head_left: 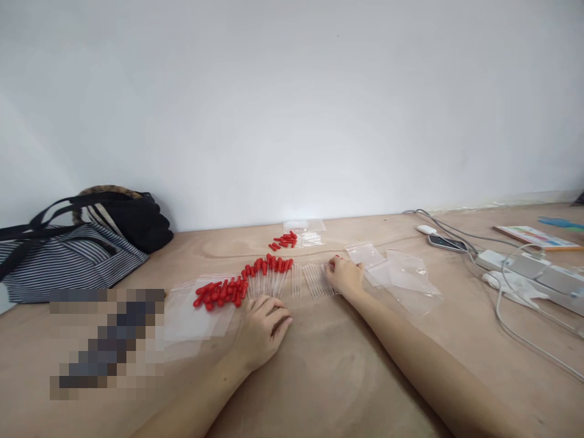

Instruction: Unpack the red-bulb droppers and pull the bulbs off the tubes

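Note:
Beside the lower ends of a fanned row of droppers (268, 281), glass tubes capped with red rubber bulbs, my left hand (262, 328) rests palm down. Its fingers are loosely bent and the thumb stands apart; no held thing shows. To the right lie several bare glass tubes (314, 281), side by side. My right hand (347, 277) is closed at the right end of these tubes, with a bit of a red rubber bulb (336, 257) showing at its fingertips. The rest of what it holds is hidden. Loose red bulbs (221, 293) are heaped left of the row.
Clear plastic bags (406, 277) lie right of my right hand, another bag (182, 322) under the bulb heap. More bulbs (283, 241) and bagged tubes (310, 236) are near the wall. A striped bag (73, 258) stands left; a power strip (533, 274) and cables lie right.

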{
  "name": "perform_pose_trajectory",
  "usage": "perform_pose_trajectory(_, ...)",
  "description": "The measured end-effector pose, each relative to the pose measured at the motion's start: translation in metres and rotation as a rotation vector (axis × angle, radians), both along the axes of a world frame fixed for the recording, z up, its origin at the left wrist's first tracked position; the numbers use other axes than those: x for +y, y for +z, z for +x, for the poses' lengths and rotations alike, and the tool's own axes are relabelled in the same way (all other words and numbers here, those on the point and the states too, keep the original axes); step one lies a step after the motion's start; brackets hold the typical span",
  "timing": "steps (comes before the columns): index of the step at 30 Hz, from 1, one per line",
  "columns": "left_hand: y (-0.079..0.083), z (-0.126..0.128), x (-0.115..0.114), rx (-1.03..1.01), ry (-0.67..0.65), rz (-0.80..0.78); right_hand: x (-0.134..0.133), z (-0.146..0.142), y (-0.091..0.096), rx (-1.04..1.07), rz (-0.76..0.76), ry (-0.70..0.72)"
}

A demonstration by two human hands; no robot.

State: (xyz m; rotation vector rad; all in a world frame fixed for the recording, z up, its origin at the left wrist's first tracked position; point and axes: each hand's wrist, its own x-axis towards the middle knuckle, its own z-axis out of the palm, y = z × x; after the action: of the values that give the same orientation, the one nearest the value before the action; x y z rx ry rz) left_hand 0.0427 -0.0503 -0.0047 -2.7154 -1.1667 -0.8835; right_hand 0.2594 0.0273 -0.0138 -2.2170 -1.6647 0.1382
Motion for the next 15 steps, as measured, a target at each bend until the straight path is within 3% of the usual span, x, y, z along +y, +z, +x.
perform_pose_trajectory(9,-0.002,0.000,0.002,0.006,-0.010,0.000,0.002,0.053,0.016,0.052,-0.154,-0.049)
perform_pose_trajectory(15,-0.003,0.000,0.002,0.000,-0.013,0.001,0.003,0.051,0.012,0.049,-0.204,-0.018)
